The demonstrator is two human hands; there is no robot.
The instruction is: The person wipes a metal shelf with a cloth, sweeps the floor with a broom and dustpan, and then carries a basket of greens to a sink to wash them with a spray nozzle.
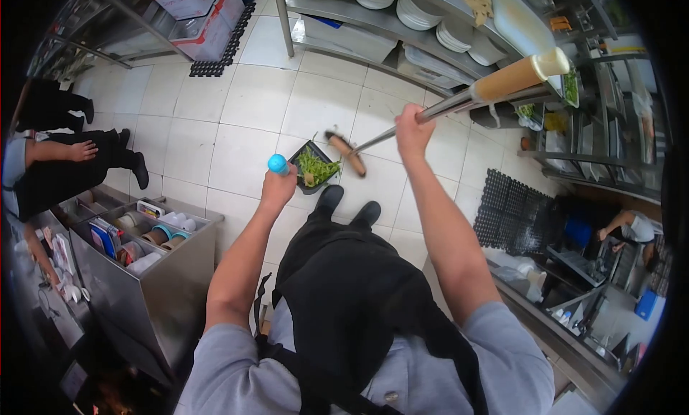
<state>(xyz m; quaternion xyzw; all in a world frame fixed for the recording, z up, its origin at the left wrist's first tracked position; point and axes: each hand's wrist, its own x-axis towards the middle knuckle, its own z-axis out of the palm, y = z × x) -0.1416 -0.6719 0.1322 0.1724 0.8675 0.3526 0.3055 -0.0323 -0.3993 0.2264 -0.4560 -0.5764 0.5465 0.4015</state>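
Broom (446, 107) is slanting from upper right to centre, the right hand (414, 133) gripping it; the left hand (278, 189) is gripping the dustpan's (309, 190) handle (278, 164) (keeping the lip flat is best).

Far off, white plates (418, 13) stand stacked on a steel rack (282, 20). Far left, red-and-white boxes (228, 11) sit beside a black mat (208, 68). Left, a co-worker (108, 156) in black stands near a steel cabinet (172, 300) holding cups (159, 235). Right, a perforated mat (515, 210) lies on the tiled floor (247, 156).
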